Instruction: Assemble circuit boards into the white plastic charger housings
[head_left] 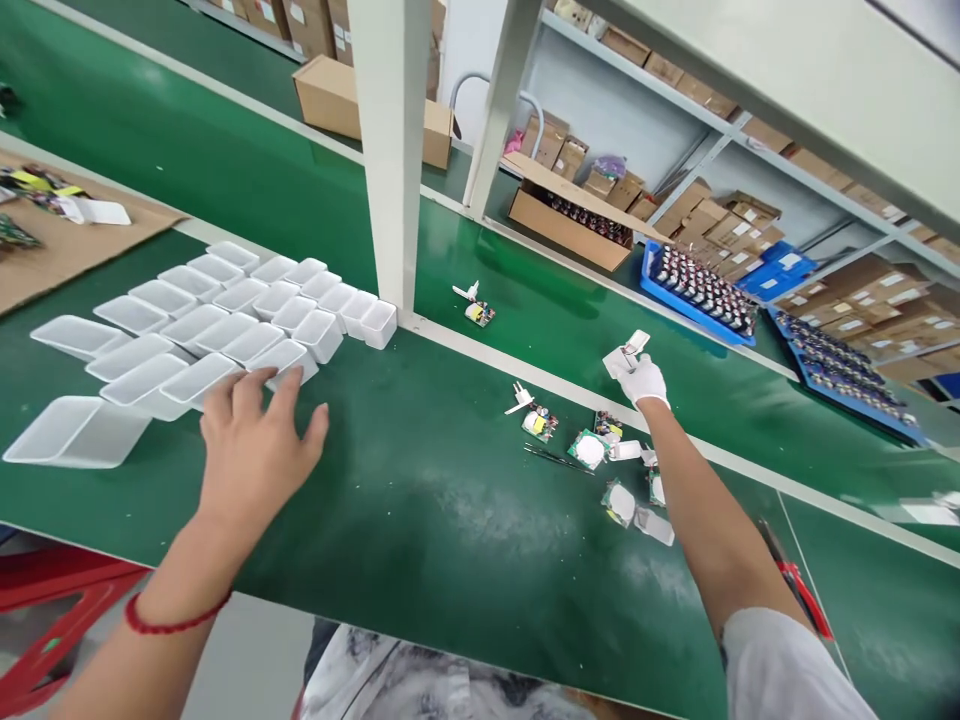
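left hand [255, 440] bare, palm down on the green surface [420, 520], fingers spread and gripping nothing, fingertips touching the near edge of the white open shells [225, 320]. shells close-packed, mouth-up, in slanting rows on the left part of the surface, with one tub [71, 432] set a little apart at the near-left end. red cord bracelet [172, 622] around the left wrist. right hand [643, 380] in a white glove, stretched well forward, fingers closed in a pinch on a small white part [628, 352] held up off the surface, near the pale strip along its far edge; make of the part too small to tell. just beside the right forearm, on its left, a loose scatter of small circuit boards [540, 424] and white round-faced pieces [589, 450], with thin dark tweezers [559, 459] flat among them. one more board [478, 313] well apart, beyond the pale strip, near the foot of the white post [390, 150]. cardboard sheet [75, 245] at far left. farther back, an open cardboard box [562, 228] and blue trays [694, 290] holding rows of dark components. red-handled tool [799, 590] near the right edge, partly hidden behind the right arm.
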